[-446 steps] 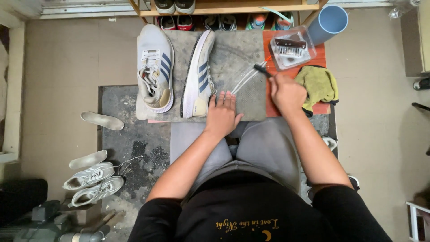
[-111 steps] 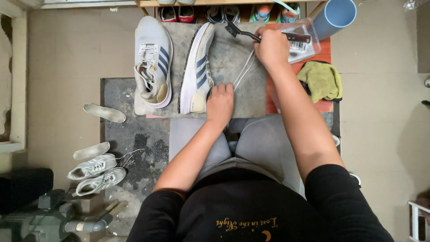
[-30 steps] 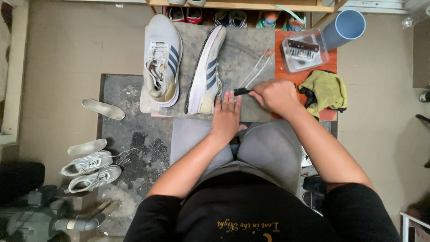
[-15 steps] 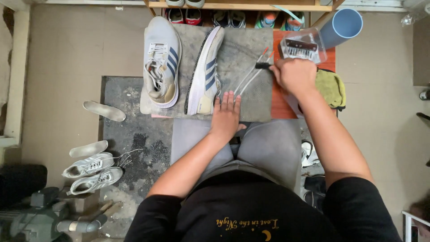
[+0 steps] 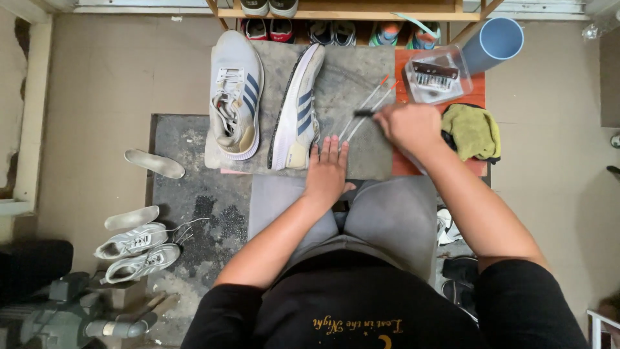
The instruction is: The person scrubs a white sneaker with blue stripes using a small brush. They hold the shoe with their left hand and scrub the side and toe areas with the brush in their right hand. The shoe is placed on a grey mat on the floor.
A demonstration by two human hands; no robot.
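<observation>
Scrubbing shoelaces on the surface [image 5: 361, 77].
My left hand [image 5: 326, 169] lies flat, pinning the white laces [image 5: 365, 110] taut; my right hand [image 5: 408, 128] grips a brush [image 5: 363, 113].

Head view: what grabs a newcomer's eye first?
The two grey sneakers on the grey mat, one upright, one on its side. Beside them the right hand holds a dark brush over white laces, while the left hand presses flat on the mat's near edge.
</observation>
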